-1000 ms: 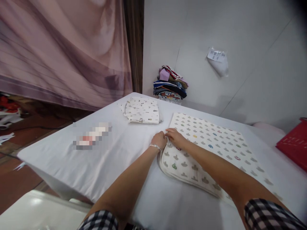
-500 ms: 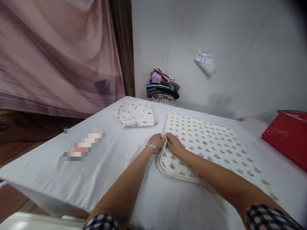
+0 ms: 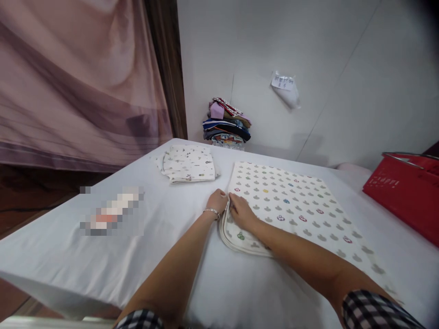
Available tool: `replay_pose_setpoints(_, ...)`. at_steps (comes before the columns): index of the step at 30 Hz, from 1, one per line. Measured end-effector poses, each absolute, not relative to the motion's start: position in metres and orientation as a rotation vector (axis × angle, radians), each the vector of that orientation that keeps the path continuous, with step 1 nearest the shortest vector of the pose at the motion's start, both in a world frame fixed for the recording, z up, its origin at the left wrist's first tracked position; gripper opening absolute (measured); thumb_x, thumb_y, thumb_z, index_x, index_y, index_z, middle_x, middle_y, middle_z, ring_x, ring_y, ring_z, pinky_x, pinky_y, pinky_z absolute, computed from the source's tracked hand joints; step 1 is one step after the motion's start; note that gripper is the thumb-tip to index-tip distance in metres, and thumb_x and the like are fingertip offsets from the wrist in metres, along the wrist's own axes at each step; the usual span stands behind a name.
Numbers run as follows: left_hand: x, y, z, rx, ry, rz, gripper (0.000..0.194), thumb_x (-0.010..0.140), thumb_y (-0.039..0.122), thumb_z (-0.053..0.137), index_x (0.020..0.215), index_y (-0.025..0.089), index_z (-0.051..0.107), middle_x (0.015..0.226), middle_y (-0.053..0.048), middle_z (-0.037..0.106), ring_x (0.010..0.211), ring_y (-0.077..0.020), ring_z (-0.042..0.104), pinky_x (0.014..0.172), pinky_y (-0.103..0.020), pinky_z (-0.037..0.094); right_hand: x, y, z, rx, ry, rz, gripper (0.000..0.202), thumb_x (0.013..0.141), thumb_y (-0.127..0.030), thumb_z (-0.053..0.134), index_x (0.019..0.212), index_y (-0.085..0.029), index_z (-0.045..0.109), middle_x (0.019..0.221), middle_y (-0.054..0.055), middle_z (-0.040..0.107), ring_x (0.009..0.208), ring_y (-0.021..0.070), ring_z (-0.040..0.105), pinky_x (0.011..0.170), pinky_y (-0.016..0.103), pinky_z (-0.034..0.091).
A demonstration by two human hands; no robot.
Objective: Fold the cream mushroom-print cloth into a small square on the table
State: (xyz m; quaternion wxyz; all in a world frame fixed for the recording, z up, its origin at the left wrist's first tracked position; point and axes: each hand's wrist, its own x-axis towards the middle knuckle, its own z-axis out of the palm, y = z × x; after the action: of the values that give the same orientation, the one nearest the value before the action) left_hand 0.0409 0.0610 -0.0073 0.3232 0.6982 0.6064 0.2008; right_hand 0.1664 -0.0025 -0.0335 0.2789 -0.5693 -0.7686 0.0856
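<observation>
A cream baby blanket [image 3: 302, 194] with grey and coloured bear-like prints lies folded in layers on the white-covered table. My left hand [image 3: 217, 202], a silver bracelet at its wrist, is closed on the blanket's left edge from outside. Close beside it, my right hand [image 3: 241, 213] grips the same edge from the top side, fingers bent over it. Between the two hands the edge is slightly raised. The fingertips are partly hidden in the cloth. Rounded layered corners show below my right hand.
Another folded printed cloth [image 3: 188, 163] rests at the back left of the table [image 3: 164, 228]. Farther left is a pixelated item [image 3: 111, 212]. A pile of clothes [image 3: 227, 121] stands by the wall. At the right edge sits a red bag [image 3: 404, 194]. A pink curtain [image 3: 82, 82] hangs left.
The view has turned slightly to the right, so everything sits a little farther left. Both hands stay at the blanket's left edge, with the right fingers now more bent over it.
</observation>
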Motion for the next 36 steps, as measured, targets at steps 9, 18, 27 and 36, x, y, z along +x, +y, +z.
replay_pose_setpoints(9, 0.038, 0.056, -0.01, 1.974, 1.487, 0.58, 0.028, 0.077, 0.015, 0.047, 0.105, 0.022, 0.05, 0.066, 0.002, 0.062, 0.068, -0.0138, 0.06, 0.063, -0.022, 0.041, 0.161, -0.012, -0.012, -1.6, -2.134, 0.289, 0.031, 0.079, -0.012, 0.04, 0.108, -0.02, 0.048, 0.109, 0.008, 0.057, 0.108, 0.0228, 0.048, 0.095, 0.044, 0.033)
replay_pose_setpoints(18, 0.039, 0.054, -0.008, 2.135, 1.441, 0.527, 0.032, 0.08, 0.014, 0.043, 0.105, 0.029, 0.056, 0.069, 0.003, 0.063, 0.069, -0.0135, 0.059, 0.066, -0.021, 0.041, 0.25, -0.04, -0.012, -1.926, -2.147, 0.16, 0.045, 0.09, -0.033, 0.035, 0.131, -0.018, 0.043, 0.144, 0.013, 0.033, 0.135, 0.0276, 0.02, 0.107, 0.054, 0.014)
replay_pose_setpoints(27, 0.041, 0.053, -0.008, 2.097, 1.474, 0.556, 0.03, 0.081, 0.016, 0.043, 0.103, 0.026, 0.062, 0.084, -0.001, 0.069, 0.082, -0.0157, 0.062, 0.074, -0.023, 0.044, 0.346, -0.073, -0.024, -2.549, -1.763, 0.171, 0.06, 0.09, -0.051, 0.022, 0.14, -0.019, 0.031, 0.15, 0.006, 0.017, 0.138, 0.0246, 0.011, 0.108, 0.051, 0.015)
replay_pose_setpoints(36, 0.037, 0.055, -0.014, 2.004, 1.446, 0.654, 0.033, 0.08, 0.016, 0.045, 0.104, 0.023, 0.067, 0.098, -0.002, 0.07, 0.089, -0.015, 0.062, 0.082, -0.022, 0.044, 0.329, -0.018, -0.013, -2.491, -1.825, 0.165, 0.064, 0.09, -0.053, 0.017, 0.143, -0.019, 0.024, 0.151, 0.005, 0.011, 0.138, 0.0249, 0.007, 0.109, 0.05, 0.011)
